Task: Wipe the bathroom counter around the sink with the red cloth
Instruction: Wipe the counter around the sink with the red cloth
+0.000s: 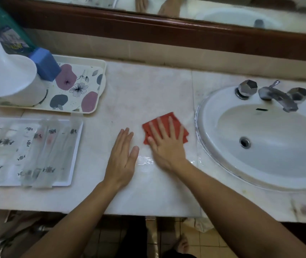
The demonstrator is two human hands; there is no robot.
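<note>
The red cloth [164, 120] lies folded on the pale marble counter [144, 90], just left of the white oval sink [267, 138]. My right hand [167, 144] presses flat on the cloth with straight, spread fingers; it looks blurred. My left hand [123, 157] rests flat on the bare counter left of the cloth, fingers together. A wet streak [144, 161] shines between the two hands and along the sink's left rim.
A flowered tray [85, 90] at the back left carries a white funnel-like scoop [7, 77] and a blue-capped bottle [44, 62]. A white tray [74, 151] with clear packets sits at front left. Chrome taps [275, 94] stand behind the basin. The mirror frame [167, 32] runs along the back.
</note>
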